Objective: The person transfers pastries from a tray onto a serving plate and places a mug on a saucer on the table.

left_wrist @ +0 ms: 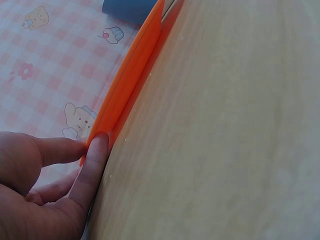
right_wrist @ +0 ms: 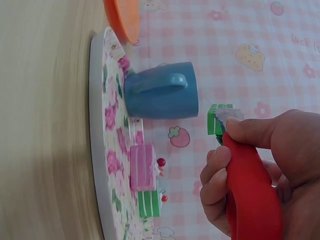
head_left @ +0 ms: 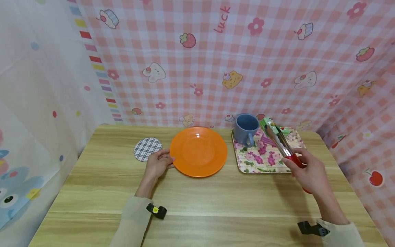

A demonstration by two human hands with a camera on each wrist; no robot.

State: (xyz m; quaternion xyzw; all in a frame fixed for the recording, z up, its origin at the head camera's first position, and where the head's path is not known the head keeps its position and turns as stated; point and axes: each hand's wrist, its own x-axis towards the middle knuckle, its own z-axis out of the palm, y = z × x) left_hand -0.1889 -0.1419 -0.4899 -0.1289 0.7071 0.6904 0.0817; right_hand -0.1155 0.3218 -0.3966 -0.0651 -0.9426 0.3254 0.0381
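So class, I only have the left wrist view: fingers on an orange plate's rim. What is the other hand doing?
Observer: The right hand grips red-handled tongs above a floral tray.
Operator: Do the tongs hold anything?
Observer: Yes, a green cake piece, held up above the tray.
Operator: What else is on that tray?
Observer: A blue mug, upright, plus a pink slice and a green-striped slice.

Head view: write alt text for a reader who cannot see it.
A right hand holds red-handled tongs gripping a green cake piece above a floral tray that also carries a blue mug. The left hand touches the rim of an orange plate on the wooden table.
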